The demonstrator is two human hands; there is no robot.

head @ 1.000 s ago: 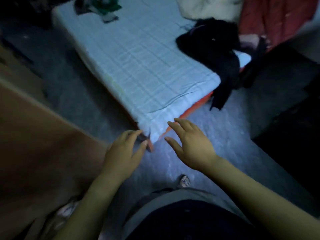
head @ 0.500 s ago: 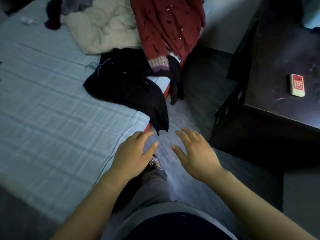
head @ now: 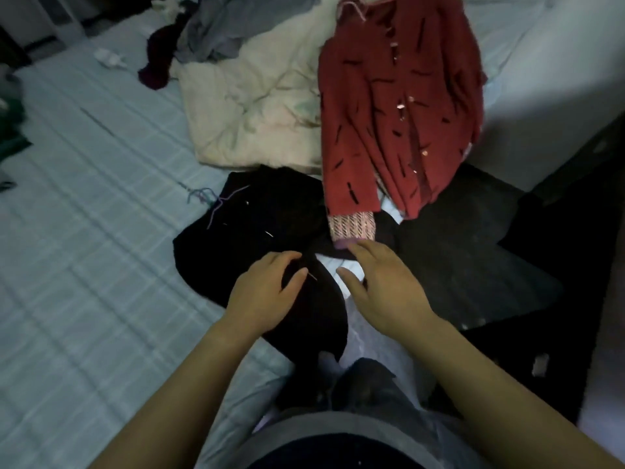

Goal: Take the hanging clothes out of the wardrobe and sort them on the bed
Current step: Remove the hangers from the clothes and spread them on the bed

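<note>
Since both hands hover over the crumpled black garment [head: 243, 238] at the near edge of the pale-blue checked bed sheet [head: 84, 231], head view reads as a reach to sort it. Left hand [head: 267, 292] and right hand [head: 382, 289] have fingers loosely spread, gripping nothing; cloth contact unclear, too dim. Red knit cardigan [head: 389, 106] lies beyond, cuff overlapping the black one.

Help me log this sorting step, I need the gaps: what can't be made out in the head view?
- Black garment: too dark to tell its kind; the left hand covers its near part.
- Grey garment: cut off by the top edge.
- Right hand: unclear whether it touches the cloth below.
- Wardrobe: out of frame.
</note>
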